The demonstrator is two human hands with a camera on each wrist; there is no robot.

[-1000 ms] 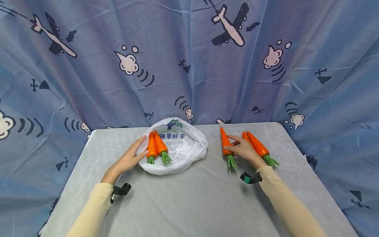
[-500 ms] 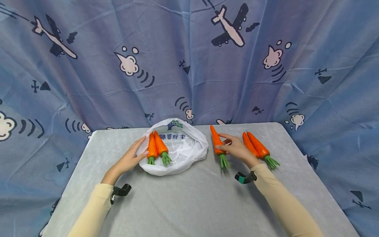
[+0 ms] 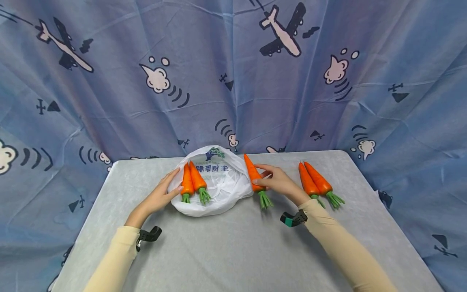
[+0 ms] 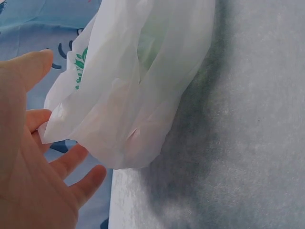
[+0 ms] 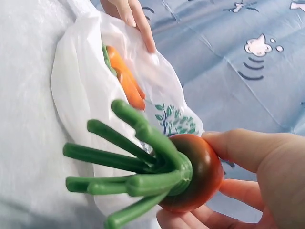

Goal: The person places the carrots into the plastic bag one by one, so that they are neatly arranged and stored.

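Note:
A white plastic bag with green and dark print lies mouth open on the table. Two orange carrots with green stems rest inside it. My left hand is at the bag's left rim, fingers extended and touching the plastic; in the left wrist view its thumb is apart from the bag. With thumb and fingers my right hand grips another carrot by its thick end, at the bag's right edge. The right wrist view shows that carrot's green stem stubs toward the camera; its tip is hidden.
Two more carrots lie side by side on the right of the grey-white table. Behind the table's far edge hangs a blue curtain printed with airplanes.
My right hand has carried its carrot leftward, away from the two carrots on the right, up to the bag's right edge. The left hand and bag have hardly moved.

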